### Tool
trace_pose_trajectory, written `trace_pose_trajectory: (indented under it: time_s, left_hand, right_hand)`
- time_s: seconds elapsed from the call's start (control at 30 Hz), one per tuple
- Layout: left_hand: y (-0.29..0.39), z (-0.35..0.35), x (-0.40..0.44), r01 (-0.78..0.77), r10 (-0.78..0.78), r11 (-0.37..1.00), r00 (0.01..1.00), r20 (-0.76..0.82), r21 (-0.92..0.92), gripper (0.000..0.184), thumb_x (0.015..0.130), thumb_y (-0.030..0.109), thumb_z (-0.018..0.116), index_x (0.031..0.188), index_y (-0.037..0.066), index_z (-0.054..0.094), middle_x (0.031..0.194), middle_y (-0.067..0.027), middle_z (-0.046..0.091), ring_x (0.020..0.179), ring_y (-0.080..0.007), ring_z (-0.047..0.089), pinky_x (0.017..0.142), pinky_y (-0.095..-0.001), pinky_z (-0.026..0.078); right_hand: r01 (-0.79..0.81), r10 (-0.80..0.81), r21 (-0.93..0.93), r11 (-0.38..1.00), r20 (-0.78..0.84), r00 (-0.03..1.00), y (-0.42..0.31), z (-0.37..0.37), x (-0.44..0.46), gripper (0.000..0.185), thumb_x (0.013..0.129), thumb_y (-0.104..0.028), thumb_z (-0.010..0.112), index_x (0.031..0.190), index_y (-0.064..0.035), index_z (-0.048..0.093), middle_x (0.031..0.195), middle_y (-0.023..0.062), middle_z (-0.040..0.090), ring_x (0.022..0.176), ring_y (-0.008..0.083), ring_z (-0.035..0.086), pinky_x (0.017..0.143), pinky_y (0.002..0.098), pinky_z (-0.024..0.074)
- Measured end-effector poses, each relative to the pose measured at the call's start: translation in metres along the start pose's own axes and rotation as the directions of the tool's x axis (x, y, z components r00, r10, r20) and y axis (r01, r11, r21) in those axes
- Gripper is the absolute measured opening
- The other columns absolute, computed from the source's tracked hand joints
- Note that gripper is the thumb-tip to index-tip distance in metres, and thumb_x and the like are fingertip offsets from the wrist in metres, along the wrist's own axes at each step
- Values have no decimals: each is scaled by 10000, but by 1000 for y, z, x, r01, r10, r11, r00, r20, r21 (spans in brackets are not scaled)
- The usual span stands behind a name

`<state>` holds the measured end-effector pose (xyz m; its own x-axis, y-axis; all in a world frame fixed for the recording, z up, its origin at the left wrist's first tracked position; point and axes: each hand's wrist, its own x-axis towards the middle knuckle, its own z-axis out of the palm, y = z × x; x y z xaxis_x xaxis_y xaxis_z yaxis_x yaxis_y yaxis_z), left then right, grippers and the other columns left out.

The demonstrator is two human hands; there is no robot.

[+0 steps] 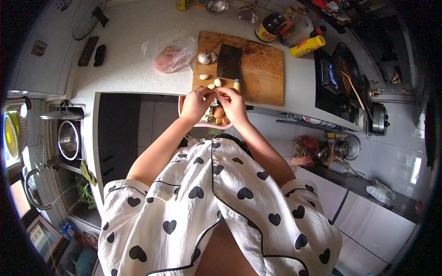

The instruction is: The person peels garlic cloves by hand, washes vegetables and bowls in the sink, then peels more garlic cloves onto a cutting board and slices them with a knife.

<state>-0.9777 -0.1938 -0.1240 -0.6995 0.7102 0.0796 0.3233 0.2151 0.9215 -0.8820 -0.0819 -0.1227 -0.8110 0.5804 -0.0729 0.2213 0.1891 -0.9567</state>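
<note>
My left hand (198,103) and my right hand (233,106) meet at the front edge of a wooden cutting board (262,69). Their fingertips pinch a small garlic clove, mostly covered by the fingers. Just beyond them lie peeled garlic cloves (218,83), with another further left. Garlic bulbs (203,58) rest near the board's left side. A dark-bladed cleaver (229,62) lies flat on the board, its handle pointing toward my right hand. Below both hands is a pink-rimmed bin (205,124) holding scraps and what look like eggshells.
Raw meat in a clear plastic bag (172,60) sits left of the board. Behind it on the right stand a dark jar (270,27) and a yellow bottle (307,46). A wok (347,69) is on the stove at right; a sink with a metal bowl (69,140) is at left.
</note>
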Motion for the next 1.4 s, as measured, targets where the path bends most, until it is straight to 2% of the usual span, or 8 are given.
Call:
trace_pose_trajectory:
  time_s: [0.1,0.4,0.6,0.7,0.9,1.03,1.33,1.4]
  left_hand:
    - [-5,1,-1,-13,13,1000,1000,10,21,123,765,92,607,859,15,628,813,-138,605,692,-234,611,618,-297,473]
    - [-7,7,-2,-28,26,997,999,27,76,117,734,101,607,825,29,604,787,-124,596,652,-252,600,596,-319,471]
    - [-13,15,-1,-31,30,995,1000,8,90,101,692,77,624,742,24,554,754,-135,578,687,-314,576,605,-395,453]
    - [-11,15,0,-35,35,995,999,-2,93,110,691,75,625,739,20,544,750,-134,575,681,-308,575,611,-384,456]
    - [-6,6,1,67,-70,995,997,-32,-75,116,742,90,597,806,-2,567,765,-137,595,691,-256,594,633,-329,470]
    - [-7,6,-1,109,-111,982,994,-7,-151,161,815,128,580,908,-3,584,755,-109,615,635,-142,582,598,-266,460]
    - [-1,6,0,78,-77,995,997,17,-66,163,813,152,592,891,10,605,759,-114,646,678,-163,629,618,-273,478]
    - [-1,7,0,72,-71,993,997,10,-94,160,796,139,594,879,3,609,762,-145,638,682,-229,634,604,-305,479]
  right_hand:
    - [197,-205,-160,967,-34,978,10,1,4,156,763,5,571,916,-5,600,889,105,605,804,217,602,694,286,467]
    - [223,-240,-327,918,-12,971,10,1,2,147,743,-23,564,886,-16,599,900,120,594,832,296,586,718,339,461]
    - [224,-247,-385,895,-10,969,6,2,0,149,738,-19,562,882,-21,598,890,116,593,831,305,582,714,351,460]
    - [193,-199,-370,909,24,980,9,1,1,199,752,45,532,941,18,589,918,113,608,835,219,607,729,279,472]
    - [-40,34,239,970,29,999,6,2,5,183,798,9,553,978,-1,580,910,74,630,801,121,603,710,234,468]
    - [74,-77,137,988,17,997,9,-2,7,184,798,9,555,980,-4,580,898,69,632,803,116,603,694,231,469]
    - [157,-167,-210,965,-34,985,12,0,3,177,783,32,560,954,0,588,912,82,615,786,153,609,702,248,476]
    - [176,-191,-263,949,-34,981,7,0,2,181,771,27,568,949,-1,589,911,92,609,798,175,610,702,256,478]
